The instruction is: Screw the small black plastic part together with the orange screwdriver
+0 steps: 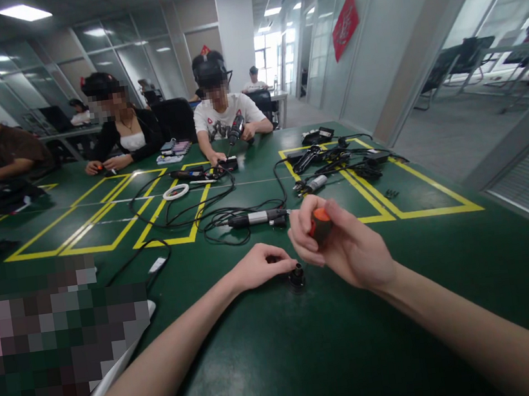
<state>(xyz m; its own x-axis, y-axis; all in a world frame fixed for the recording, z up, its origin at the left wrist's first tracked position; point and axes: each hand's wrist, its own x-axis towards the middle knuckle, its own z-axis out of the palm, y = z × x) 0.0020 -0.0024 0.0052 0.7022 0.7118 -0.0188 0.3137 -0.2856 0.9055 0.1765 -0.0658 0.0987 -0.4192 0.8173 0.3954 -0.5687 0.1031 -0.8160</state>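
My right hand [336, 240] is raised a little above the green table, its fingers wrapped round the orange and dark grey handle [320, 226] of what looks like a screwdriver. Its shaft cannot be made out. Just left of it, my left hand [266, 266] rests low, thumb and fingers pinching the upper part of a small round black part [296, 277]. That part has a short neck and a wider base standing on the table. The handle is above and to the right of the black part, apart from it.
A grey and black electric screwdriver [257, 218] lies beyond my hands, with black cables looping around it. More tools and cables [323, 164] lie at the back right, near small screws [391, 193]. A white tape ring [176, 192] lies left. Opposite, a person [229, 115] handles a drill.
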